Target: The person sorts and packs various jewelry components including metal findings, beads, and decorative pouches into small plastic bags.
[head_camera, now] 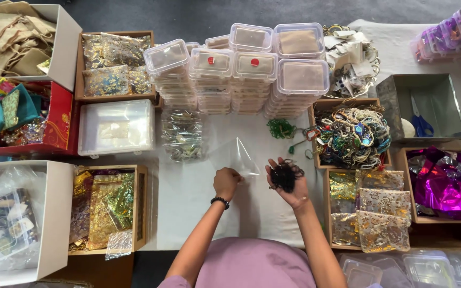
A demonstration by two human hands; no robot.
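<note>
Left hand (226,181) pinching the near corner of a small clear plastic pouch (239,156), lifted off the white tablecloth (188,197) so its mouth likely stays free; right hand (286,181) just right of the pouch, palm up and cupped around a tangle of black beads (285,175) — held level, probably to keep loose strands from spilling. Behind the pouch, stacked clear lidded boxes (241,69), two with a small red round sticker on the lid, two with a tan pad inside. Right of the pouch, a wooden tray heaped with multicoloured bead jewellery (352,136), within easy reach of the cupped hand; nearer than that, gold-patterned organza bags (372,213). Far right of the pouch, a box of purple foil wrap (444,184) and a grey tray holding blue-handled scissors (421,124). Left of the pouch, a flat clear case (116,128), a tray of gold organza pouches (102,210), a red box of teal fabric (20,114) — and a white box of beige drawstring bags (14,40) at far left.
</note>
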